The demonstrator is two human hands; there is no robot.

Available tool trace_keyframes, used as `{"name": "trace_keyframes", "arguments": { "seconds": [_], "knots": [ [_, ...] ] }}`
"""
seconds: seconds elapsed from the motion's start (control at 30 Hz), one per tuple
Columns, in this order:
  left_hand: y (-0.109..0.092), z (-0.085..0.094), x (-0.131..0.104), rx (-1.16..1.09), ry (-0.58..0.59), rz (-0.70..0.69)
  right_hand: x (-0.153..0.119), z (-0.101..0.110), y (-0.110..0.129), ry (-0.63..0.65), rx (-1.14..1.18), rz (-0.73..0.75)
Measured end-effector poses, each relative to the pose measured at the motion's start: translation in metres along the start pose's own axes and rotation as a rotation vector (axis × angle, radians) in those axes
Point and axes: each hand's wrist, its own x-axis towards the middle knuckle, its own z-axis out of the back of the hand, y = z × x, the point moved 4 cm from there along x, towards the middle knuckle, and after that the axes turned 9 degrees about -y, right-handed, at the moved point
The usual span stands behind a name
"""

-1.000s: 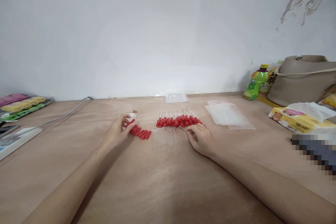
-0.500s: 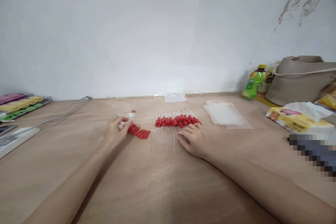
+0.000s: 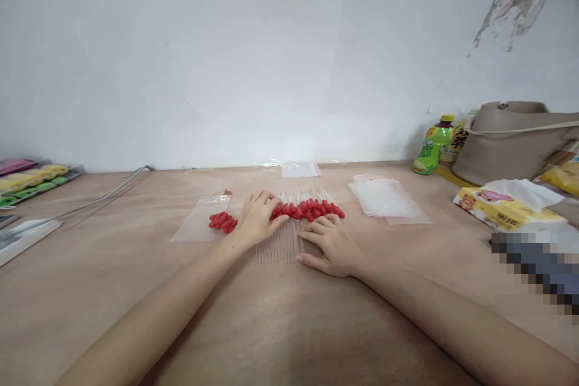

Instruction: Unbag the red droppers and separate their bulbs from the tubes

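Observation:
Many clear thin sticks with red tips point(image 3: 310, 210) lie in a row in the middle of the wooden table. My left hand point(image 3: 259, 217) rests over the left end of this row, fingers apart, covering some tips. At the row's right end is my right hand point(image 3: 328, 246), its fingers spread beside the clear shafts point(image 3: 277, 247). A smaller group of red pieces point(image 3: 223, 222) lies to the left, on the edge of a clear plastic bag point(image 3: 194, 223).
Flat clear bags point(image 3: 384, 198) lie to the right and another point(image 3: 300, 170) by the wall. A green bottle point(image 3: 429, 148), a grey bag point(image 3: 502, 145) and a yellow tissue box point(image 3: 502, 208) stand at the right. A cable point(image 3: 108, 194) and a white power strip point(image 3: 31, 238) are at the left.
My left hand has moved right, from the clear bag to the stick row, uncovering the bag. The smaller red group is shorter at its right. My right hand has spread its fingers slightly.

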Motion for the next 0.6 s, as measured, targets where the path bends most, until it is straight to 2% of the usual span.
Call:
{"name": "trace_keyframes", "arguments": {
  "seconds": [0.2,0.33,0.5,0.6],
  "knots": [
    [0.006,-0.018,0.011,-0.062,0.027,0.019,0.0,0.001,0.0,0.036,0.046,-0.007],
    [0.009,-0.02,0.009,-0.156,-0.034,0.117,0.001,0.003,-0.001,0.017,0.077,-0.024],
    [0.007,0.0,-0.009,-0.238,-0.215,0.256,-0.002,0.003,-0.005,-0.099,0.085,-0.052],
    [0.004,0.018,-0.029,-0.319,-0.229,0.23,-0.005,0.006,-0.009,-0.25,0.062,-0.117]
  ]
}}
